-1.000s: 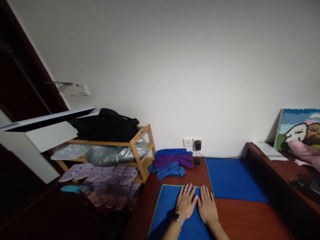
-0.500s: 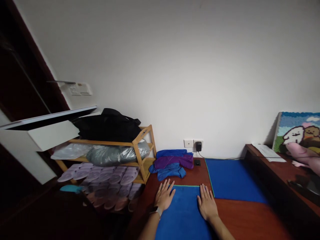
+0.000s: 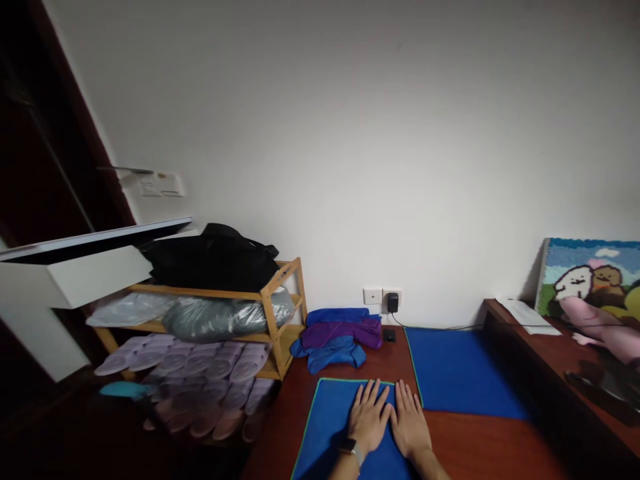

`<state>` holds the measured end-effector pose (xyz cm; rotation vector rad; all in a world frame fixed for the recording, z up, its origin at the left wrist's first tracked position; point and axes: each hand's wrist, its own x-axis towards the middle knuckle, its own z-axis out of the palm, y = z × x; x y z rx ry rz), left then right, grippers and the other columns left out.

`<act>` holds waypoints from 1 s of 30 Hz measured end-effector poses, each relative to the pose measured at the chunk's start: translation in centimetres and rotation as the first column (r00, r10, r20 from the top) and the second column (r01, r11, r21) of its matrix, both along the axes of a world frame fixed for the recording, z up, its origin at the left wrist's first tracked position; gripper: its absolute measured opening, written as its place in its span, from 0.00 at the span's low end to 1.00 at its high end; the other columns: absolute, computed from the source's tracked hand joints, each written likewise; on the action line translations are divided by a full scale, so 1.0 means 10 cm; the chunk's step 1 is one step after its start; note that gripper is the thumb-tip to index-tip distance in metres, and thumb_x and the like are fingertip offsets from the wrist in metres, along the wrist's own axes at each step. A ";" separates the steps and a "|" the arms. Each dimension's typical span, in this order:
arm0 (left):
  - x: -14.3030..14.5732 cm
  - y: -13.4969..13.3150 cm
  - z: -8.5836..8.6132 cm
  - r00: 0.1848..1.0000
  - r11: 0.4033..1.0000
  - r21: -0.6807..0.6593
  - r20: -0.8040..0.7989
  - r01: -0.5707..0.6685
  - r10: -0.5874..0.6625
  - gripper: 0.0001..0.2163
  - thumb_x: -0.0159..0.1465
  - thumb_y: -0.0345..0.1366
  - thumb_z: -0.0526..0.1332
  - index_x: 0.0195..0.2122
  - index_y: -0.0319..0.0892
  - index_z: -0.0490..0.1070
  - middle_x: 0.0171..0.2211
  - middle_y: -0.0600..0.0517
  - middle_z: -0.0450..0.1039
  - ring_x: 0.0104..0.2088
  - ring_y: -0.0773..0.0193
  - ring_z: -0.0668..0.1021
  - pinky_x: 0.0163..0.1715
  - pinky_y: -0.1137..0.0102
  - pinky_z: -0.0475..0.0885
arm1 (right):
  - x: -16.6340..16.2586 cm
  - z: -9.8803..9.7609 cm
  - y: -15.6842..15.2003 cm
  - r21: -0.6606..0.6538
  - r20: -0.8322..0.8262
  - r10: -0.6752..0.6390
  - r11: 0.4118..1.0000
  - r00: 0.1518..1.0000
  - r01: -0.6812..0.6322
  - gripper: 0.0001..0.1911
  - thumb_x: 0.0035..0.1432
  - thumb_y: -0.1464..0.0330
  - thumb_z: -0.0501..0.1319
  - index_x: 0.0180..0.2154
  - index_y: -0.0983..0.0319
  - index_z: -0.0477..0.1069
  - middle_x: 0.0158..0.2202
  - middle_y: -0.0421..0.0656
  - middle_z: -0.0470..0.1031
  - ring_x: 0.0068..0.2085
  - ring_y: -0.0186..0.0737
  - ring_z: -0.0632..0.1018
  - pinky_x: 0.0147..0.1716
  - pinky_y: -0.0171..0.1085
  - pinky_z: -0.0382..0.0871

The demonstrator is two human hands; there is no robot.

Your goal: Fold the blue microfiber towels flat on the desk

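Note:
A blue cloth with a green edge (image 3: 325,420) is spread flat on the brown wooden table (image 3: 465,447). Palm down on its right part lies my left hand (image 3: 369,419), fingers spread, a watch on the wrist. Close beside it, my right hand (image 3: 409,420) rests flat along the cloth's right side with its fingers stretched out. Neither hand grips anything. To the right, a second blue cloth (image 3: 460,370) lies flat against the wall. Behind my hands sits a crumpled pile of blue and purple cloths (image 3: 340,333).
A wooden rack (image 3: 273,320) on the left carries a black bag (image 3: 215,260), plastic-wrapped bundles and several lilac slippers (image 3: 200,357). A black plug (image 3: 393,303) sits in the wall socket, its cable running right. A raised brown ledge (image 3: 540,340) holds papers, a pink toy and a picture.
My left hand has slid right, from the cloth's left edge to beside my right hand. My right hand stays near the cloth's right edge. The view has shifted slightly.

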<state>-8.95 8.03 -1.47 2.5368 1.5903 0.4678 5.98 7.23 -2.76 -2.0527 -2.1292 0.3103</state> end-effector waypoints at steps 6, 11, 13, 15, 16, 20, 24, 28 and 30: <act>-0.53 0.12 0.00 0.999 1.000 -0.030 -0.053 -0.003 0.002 0.26 0.74 0.55 0.41 0.71 0.60 0.51 0.73 0.55 0.51 0.72 0.55 0.56 0.70 0.49 0.52 | 0.00 0.04 0.01 0.005 -0.002 -0.021 1.000 1.000 0.021 0.37 0.69 0.54 0.36 0.72 0.66 0.41 0.75 0.41 0.40 0.74 0.42 0.44 0.72 0.44 0.37; -1.42 0.14 -0.11 0.988 0.995 0.011 -0.116 -0.098 0.099 0.25 0.74 0.54 0.42 0.71 0.62 0.49 0.73 0.58 0.51 0.72 0.56 0.56 0.70 0.53 0.53 | -0.01 -0.02 0.02 0.003 -0.003 -0.044 0.999 0.999 0.044 0.36 0.69 0.54 0.37 0.72 0.65 0.40 0.75 0.40 0.39 0.74 0.42 0.44 0.72 0.46 0.38; -1.63 0.16 -0.12 0.984 0.993 0.015 -0.134 -0.119 0.120 0.25 0.74 0.54 0.42 0.71 0.61 0.49 0.73 0.58 0.50 0.72 0.57 0.55 0.69 0.54 0.54 | -0.02 -0.02 0.04 0.005 0.002 -0.051 0.999 0.999 0.051 0.36 0.69 0.54 0.37 0.72 0.65 0.40 0.75 0.40 0.39 0.74 0.42 0.45 0.72 0.46 0.39; -1.70 0.19 -0.09 0.980 0.991 0.009 -0.147 -0.135 0.135 0.26 0.74 0.54 0.42 0.71 0.60 0.49 0.73 0.57 0.49 0.72 0.57 0.55 0.70 0.54 0.53 | -0.03 0.01 0.06 0.004 0.009 -0.055 0.998 0.998 0.055 0.36 0.69 0.55 0.37 0.72 0.65 0.40 0.75 0.41 0.40 0.74 0.42 0.45 0.72 0.46 0.38; -1.69 0.20 -0.07 0.978 0.990 0.003 -0.155 -0.140 0.138 0.25 0.74 0.54 0.42 0.71 0.60 0.50 0.73 0.57 0.50 0.72 0.57 0.55 0.70 0.53 0.53 | -0.03 0.05 0.07 -0.005 0.015 -0.053 0.999 0.998 0.054 0.36 0.69 0.55 0.37 0.72 0.65 0.41 0.75 0.41 0.40 0.74 0.42 0.45 0.72 0.46 0.38; -1.49 0.12 0.07 0.976 0.989 0.037 -0.160 -0.145 0.149 0.26 0.74 0.53 0.42 0.71 0.54 0.52 0.73 0.53 0.53 0.72 0.56 0.56 0.71 0.52 0.52 | -0.06 0.20 0.01 -0.070 0.027 -0.074 0.995 0.997 0.076 0.37 0.69 0.54 0.36 0.72 0.67 0.40 0.75 0.42 0.39 0.74 0.44 0.45 0.71 0.46 0.41; -0.96 -0.19 0.09 0.993 0.985 0.156 -0.079 -0.074 0.087 0.26 0.75 0.50 0.41 0.73 0.53 0.43 0.74 0.54 0.49 0.72 0.57 0.55 0.70 0.54 0.54 | -0.10 0.20 -0.24 0.026 0.004 -0.077 0.997 0.997 0.077 0.37 0.70 0.52 0.34 0.72 0.65 0.41 0.75 0.41 0.40 0.74 0.43 0.44 0.71 0.46 0.41; -0.26 -0.48 0.01 0.999 0.994 0.113 -0.052 0.009 -0.003 0.25 0.76 0.48 0.41 0.73 0.54 0.43 0.74 0.55 0.48 0.72 0.57 0.55 0.71 0.53 0.55 | -0.10 0.07 -0.47 0.002 0.029 -0.080 0.997 0.996 0.080 0.35 0.70 0.55 0.37 0.71 0.64 0.45 0.74 0.42 0.42 0.74 0.46 0.45 0.71 0.49 0.41; -0.01 -0.54 -0.03 0.999 0.998 0.059 -0.038 -0.007 0.009 0.25 0.76 0.48 0.39 0.73 0.55 0.45 0.73 0.56 0.48 0.72 0.57 0.55 0.71 0.53 0.55 | -0.09 0.00 -0.51 -0.020 0.051 -0.054 0.998 0.997 0.055 0.34 0.69 0.58 0.38 0.71 0.62 0.46 0.74 0.41 0.42 0.74 0.46 0.45 0.71 0.50 0.40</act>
